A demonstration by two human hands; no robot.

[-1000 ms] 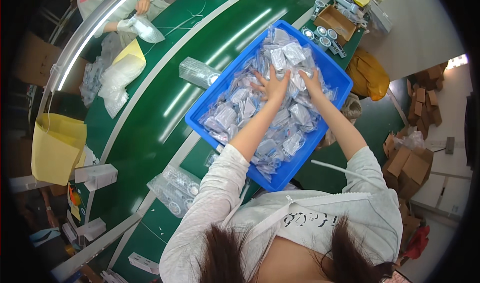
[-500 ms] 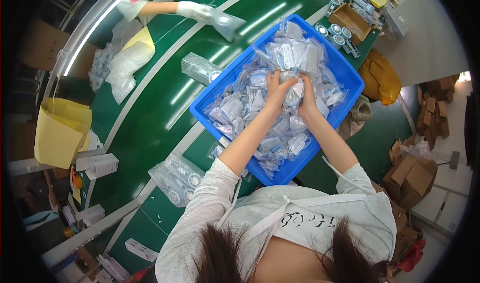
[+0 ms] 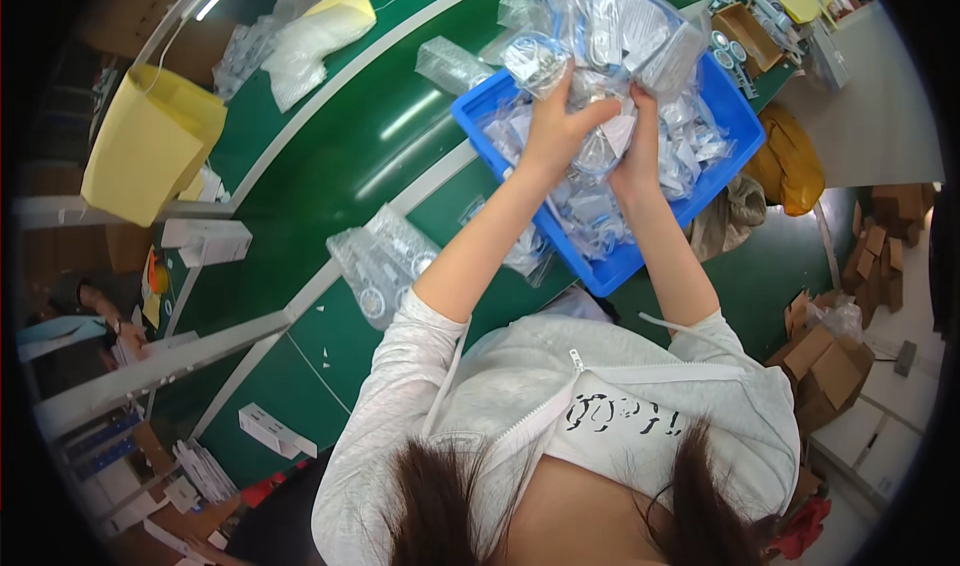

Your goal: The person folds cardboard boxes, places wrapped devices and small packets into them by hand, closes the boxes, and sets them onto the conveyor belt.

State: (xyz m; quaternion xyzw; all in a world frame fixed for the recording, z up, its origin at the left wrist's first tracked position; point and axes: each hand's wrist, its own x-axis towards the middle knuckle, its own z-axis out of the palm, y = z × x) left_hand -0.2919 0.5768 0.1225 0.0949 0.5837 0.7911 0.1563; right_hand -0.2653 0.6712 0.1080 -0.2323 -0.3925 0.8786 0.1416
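Left grip [image 3: 556, 131] and right grip [image 3: 637, 161]: both of yours closed around one big bunch of clear packets [image 3: 605, 31], thumbs on the near side, most fingers hidden. Bunch sits over the blue bin [image 3: 612, 274], covering part of its far rim; cannot tell whether it touches the loose packets [image 3: 695, 151] below. Bin set at a slant before you. Just off its far left side, a bubble-wrapped parcel [image 3: 452, 64]; nearer your left sleeve, a bubble-wrapped bundle [image 3: 375, 271] on the green worktop [image 3: 330, 206]. To your right, beyond the bin: open carton [image 3: 740, 26], orange-yellow bag [image 3: 788, 166].
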